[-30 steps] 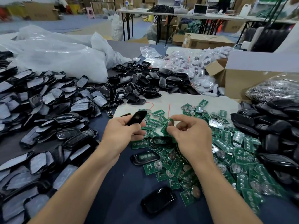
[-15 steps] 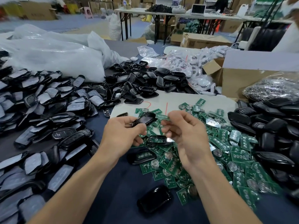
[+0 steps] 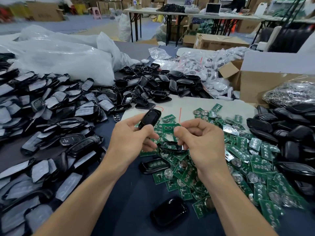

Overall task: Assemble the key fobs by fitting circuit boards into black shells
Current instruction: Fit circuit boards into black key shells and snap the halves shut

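1. 1 black shell (image 3: 150,119) is grasped in the left grip (image 3: 131,138), jutting above its fingers.
2. 1 circuit board (image 3: 169,128) is pinched at the right grip's (image 3: 202,142) fingertips, between the 2 grips.

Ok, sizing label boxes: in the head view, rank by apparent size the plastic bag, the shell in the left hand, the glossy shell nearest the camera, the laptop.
1. plastic bag
2. glossy shell, inflated by nearness
3. shell in left hand, partly hidden
4. laptop, shrunk by distance
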